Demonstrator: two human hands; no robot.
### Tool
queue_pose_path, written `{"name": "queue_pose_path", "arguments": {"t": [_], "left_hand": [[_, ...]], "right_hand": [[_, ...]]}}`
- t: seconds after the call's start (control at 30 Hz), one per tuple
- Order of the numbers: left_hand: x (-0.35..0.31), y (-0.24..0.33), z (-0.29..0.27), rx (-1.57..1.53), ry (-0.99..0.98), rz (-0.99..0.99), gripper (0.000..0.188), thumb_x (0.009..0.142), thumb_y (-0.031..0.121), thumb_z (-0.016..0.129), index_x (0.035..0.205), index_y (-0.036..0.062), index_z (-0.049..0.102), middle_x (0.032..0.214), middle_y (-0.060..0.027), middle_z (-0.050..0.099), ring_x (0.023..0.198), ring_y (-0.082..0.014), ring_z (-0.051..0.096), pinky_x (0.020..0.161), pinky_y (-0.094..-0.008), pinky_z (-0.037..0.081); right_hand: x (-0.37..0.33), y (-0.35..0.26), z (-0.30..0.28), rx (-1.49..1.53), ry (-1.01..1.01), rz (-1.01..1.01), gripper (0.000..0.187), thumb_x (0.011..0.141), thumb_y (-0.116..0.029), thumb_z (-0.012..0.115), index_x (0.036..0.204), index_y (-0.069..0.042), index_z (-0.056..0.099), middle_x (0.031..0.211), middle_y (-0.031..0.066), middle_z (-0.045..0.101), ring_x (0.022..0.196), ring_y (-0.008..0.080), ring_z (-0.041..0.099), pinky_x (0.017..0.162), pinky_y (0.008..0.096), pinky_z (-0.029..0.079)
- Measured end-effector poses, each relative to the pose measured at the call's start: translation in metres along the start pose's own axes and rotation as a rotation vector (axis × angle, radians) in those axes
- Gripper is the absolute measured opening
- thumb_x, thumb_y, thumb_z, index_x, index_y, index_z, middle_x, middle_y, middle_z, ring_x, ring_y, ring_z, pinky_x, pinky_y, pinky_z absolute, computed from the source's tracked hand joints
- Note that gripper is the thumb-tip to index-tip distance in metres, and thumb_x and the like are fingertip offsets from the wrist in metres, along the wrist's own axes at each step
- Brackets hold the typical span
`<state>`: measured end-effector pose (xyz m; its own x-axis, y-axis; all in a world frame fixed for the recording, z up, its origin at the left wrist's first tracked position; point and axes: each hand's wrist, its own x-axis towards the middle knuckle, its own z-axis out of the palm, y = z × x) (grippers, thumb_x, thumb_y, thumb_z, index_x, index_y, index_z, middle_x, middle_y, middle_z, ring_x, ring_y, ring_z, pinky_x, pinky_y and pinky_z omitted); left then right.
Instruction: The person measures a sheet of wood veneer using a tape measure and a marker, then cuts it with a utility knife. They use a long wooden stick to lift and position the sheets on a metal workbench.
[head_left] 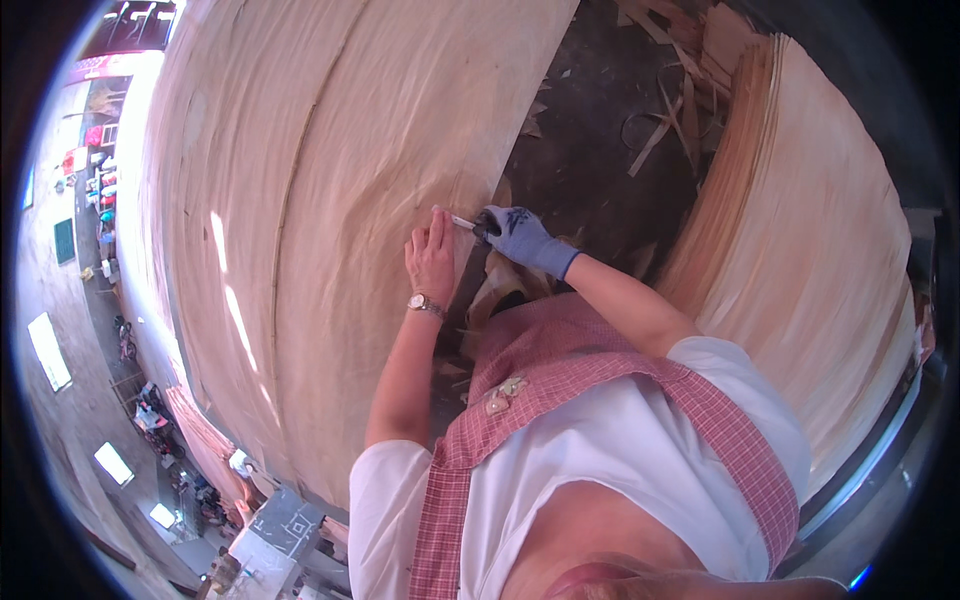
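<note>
Veneer sheet (300,220), pale, lies under the bare left hand (431,258), fingers together and flat at its right edge. Gloved right hand (520,238), just beside, is clamped on a small cutter (464,223) touching that edge. Second veneer stack (810,270) right. Red sign (95,68) far left.

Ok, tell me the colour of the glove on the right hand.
Blue-grey glove, on the right hand; head view shows it best.

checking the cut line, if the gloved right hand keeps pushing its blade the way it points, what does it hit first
Most likely the bare left hand. The right hand aims its small knife left along the veneer sheet edge, and the tip sits beside the left fingertips; whether they touch is unclear.
</note>
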<state>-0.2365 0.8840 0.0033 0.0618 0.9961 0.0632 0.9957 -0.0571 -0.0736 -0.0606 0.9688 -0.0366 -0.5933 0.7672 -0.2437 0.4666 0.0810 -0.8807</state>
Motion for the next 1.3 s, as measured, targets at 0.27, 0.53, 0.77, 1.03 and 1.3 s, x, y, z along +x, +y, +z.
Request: {"name": "queue_pose_path", "arguments": {"t": [0.27, 0.53, 0.77, 1.03, 1.3], "left_hand": [[0.011, 0.001, -0.005, -0.070, -0.084, -0.063, 0.050, 0.082, 0.010, 0.058, 0.132, 0.0080, 0.057, 0.141, -0.0039, 0.051, 0.100, -0.0227, 0.056, 0.083, -0.0371, 0.047], [0.057, 0.013, 0.002, -0.088, -0.006, 0.003, 0.054, 0.084, 0.012, 0.055, 0.137, 0.0062, 0.051, 0.144, -0.0059, 0.047, 0.120, -0.0286, 0.049, 0.096, -0.0418, 0.041], [0.058, 0.012, -0.015, -0.240, -0.038, -0.043, 0.048, 0.085, 0.012, 0.054, 0.133, 0.0061, 0.055, 0.143, -0.0079, 0.049, 0.123, -0.0310, 0.049, 0.100, -0.0458, 0.041], [-0.102, 0.045, -0.017, -0.254, -0.183, -0.288, 0.073, 0.084, 0.022, 0.059, 0.149, 0.0028, 0.032, 0.156, -0.0158, 0.027, 0.146, -0.0337, 0.022, 0.118, -0.0528, 0.016], [-0.116, 0.045, -0.019, -0.380, -0.114, -0.496, 0.075, 0.083, 0.022, 0.062, 0.149, 0.0016, 0.030, 0.155, -0.0179, 0.029, 0.145, -0.0338, 0.023, 0.118, -0.0523, 0.014]], "right_hand": [[0.028, -0.018, -0.047, 0.377, -0.032, 0.145, 0.020, 0.090, -0.022, 0.060, 0.097, -0.004, 0.065, 0.087, 0.0194, 0.070, 0.083, 0.0348, 0.068, 0.072, 0.0408, 0.052], [0.057, 0.002, -0.024, -0.310, -0.051, 0.007, 0.039, 0.092, -0.039, 0.056, 0.113, -0.006, 0.058, 0.095, 0.0230, 0.068, 0.091, 0.0394, 0.066, 0.076, 0.0482, 0.053], [0.048, -0.007, -0.084, -0.306, -0.014, -0.063, 0.035, 0.093, -0.037, 0.055, 0.114, -0.009, 0.056, 0.097, 0.0202, 0.068, 0.093, 0.0401, 0.065, 0.080, 0.0482, 0.051], [0.009, -0.004, -0.051, 0.126, -0.212, 0.028, 0.029, 0.087, -0.032, 0.070, 0.102, -0.007, 0.067, 0.095, 0.0129, 0.070, 0.085, 0.0237, 0.066, 0.078, 0.0349, 0.051], [0.017, -0.014, 0.053, 0.100, -0.265, -0.048, 0.040, 0.087, -0.031, 0.067, 0.114, -0.003, 0.057, 0.099, 0.0183, 0.069, 0.094, 0.0353, 0.067, 0.081, 0.0438, 0.052]]}}
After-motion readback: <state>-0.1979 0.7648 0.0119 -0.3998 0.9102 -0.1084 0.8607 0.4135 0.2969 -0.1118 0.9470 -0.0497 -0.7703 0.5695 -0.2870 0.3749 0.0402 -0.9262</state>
